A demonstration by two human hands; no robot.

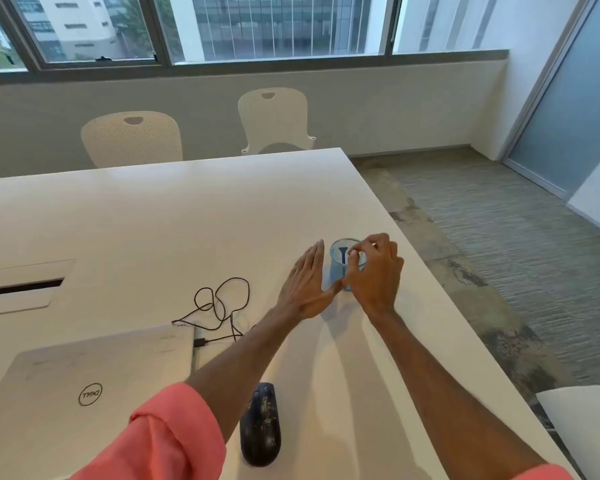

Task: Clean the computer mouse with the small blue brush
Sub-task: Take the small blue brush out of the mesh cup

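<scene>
— Where's the brush?

— In the blue mesh cup near the desk edge. The small blue brush stands upright inside. My right hand reaches over the rim, fingers pinched narrow near the handle; whether they grip it yet, I cannot tell. My left hand is flat and wide, steadying the cup's side.

— And the computer mouse?

— The mouse lies close to me, speckled with dust, beside the laptop.

— What might go wrong?

— The cup looks light. Pulling the brush at an angle could tip it toward the edge.
</scene>
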